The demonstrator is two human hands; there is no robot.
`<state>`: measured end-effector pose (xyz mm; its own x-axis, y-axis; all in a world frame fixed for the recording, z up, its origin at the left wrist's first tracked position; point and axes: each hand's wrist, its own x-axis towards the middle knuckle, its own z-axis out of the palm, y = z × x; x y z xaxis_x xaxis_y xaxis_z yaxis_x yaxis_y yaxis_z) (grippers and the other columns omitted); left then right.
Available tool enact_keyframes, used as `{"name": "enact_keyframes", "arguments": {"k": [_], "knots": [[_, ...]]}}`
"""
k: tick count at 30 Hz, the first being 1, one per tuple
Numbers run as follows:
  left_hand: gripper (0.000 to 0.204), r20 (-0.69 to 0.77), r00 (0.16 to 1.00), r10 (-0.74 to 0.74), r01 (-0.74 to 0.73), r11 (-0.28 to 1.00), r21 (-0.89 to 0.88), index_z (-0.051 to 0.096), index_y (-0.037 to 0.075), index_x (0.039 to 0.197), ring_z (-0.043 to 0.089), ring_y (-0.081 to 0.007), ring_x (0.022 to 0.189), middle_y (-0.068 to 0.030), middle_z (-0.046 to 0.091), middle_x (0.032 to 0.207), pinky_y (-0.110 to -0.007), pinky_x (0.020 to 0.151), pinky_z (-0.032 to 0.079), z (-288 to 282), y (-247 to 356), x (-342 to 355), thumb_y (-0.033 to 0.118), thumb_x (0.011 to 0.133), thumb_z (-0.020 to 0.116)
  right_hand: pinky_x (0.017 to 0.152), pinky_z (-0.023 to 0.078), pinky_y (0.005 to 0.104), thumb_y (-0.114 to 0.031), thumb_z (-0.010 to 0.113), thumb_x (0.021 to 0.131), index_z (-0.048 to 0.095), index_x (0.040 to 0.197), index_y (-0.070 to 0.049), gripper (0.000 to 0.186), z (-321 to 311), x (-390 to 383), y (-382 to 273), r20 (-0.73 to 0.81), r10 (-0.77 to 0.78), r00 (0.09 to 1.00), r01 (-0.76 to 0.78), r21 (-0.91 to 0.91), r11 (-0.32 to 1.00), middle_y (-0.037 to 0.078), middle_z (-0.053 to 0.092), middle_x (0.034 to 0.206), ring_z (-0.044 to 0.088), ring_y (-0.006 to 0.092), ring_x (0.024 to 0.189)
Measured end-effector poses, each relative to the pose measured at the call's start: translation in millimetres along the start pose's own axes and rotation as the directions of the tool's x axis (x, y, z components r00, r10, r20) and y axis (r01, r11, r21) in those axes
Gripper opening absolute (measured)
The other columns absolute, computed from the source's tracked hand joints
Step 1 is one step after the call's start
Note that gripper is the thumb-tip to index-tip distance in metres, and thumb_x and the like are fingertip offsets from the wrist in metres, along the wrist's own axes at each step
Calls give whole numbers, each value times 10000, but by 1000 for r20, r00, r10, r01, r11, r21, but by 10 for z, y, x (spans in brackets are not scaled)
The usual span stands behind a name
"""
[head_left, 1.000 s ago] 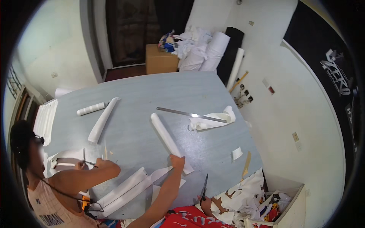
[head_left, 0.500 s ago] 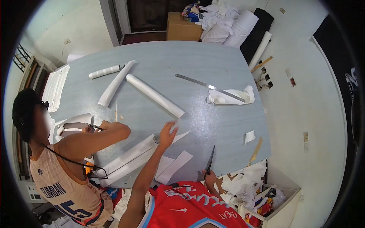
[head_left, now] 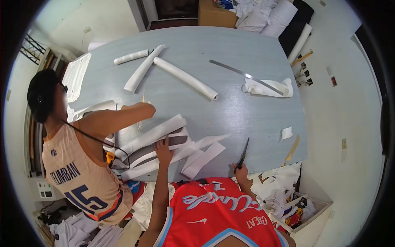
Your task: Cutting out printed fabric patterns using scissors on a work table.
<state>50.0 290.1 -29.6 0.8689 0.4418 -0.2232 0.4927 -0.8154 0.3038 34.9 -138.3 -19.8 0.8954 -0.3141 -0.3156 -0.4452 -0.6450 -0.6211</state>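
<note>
My left hand (head_left: pixel 164 152) lies on a partly unrolled white sheet with dark grey patches (head_left: pixel 177 140), its fingers stretched out over it. The sheet's long edges still curl up in rolls on both sides. At the table's near edge my right hand (head_left: pixel 242 173) grips a pair of black scissors (head_left: pixel 243 155) by the handles, blades pointing away from me. Between my hands lie cut white strips (head_left: pixel 203 158), one folded over at an angle. To the left, a co-worker (head_left: pixel 78 152) leans over another patterned white sheet (head_left: pixel 95 108); that person's hands are mostly hidden.
On the blue-grey table (head_left: pixel 181 99) lie a long white roll (head_left: pixel 187 78), a shorter roll (head_left: pixel 131 57) and a curled sheet (head_left: pixel 144 70). A metal ruler (head_left: pixel 247 76) rests across a crumpled white piece (head_left: pixel 263 88). A bin of scraps (head_left: pixel 302 212) stands at the near right.
My left hand has come down from above the table onto the rolled sheet, which is now spread wider and shows its grey patches. The scissors stay in my right hand. The view has shifted.
</note>
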Motion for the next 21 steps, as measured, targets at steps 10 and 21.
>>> {"name": "enact_keyframes", "arguments": {"k": [10, 21], "knots": [[1199, 120, 978, 169, -184, 975, 122, 298, 234, 1490, 247, -422, 1375, -171, 276, 1480, -770, 967, 276, 226, 1162, -14, 616, 488, 834, 688, 470, 454, -480, 756, 777, 580, 808, 26, 536, -13, 29, 196, -48, 16, 999, -17, -18, 1000, 240, 622, 743, 608, 429, 729], [952, 79, 996, 33, -29, 998, -53, 354, 74, 1424, 408, -447, 1241, -227, 352, 1370, -596, 885, 474, 440, 2121, 603, 494, 685, 782, 618, 449, 330, -287, 831, 744, 620, 1007, -42, 416, -404, -557, -466, -53, -240, 969, 246, 215, 945, 78, 610, 770, 545, 163, 678]]}}
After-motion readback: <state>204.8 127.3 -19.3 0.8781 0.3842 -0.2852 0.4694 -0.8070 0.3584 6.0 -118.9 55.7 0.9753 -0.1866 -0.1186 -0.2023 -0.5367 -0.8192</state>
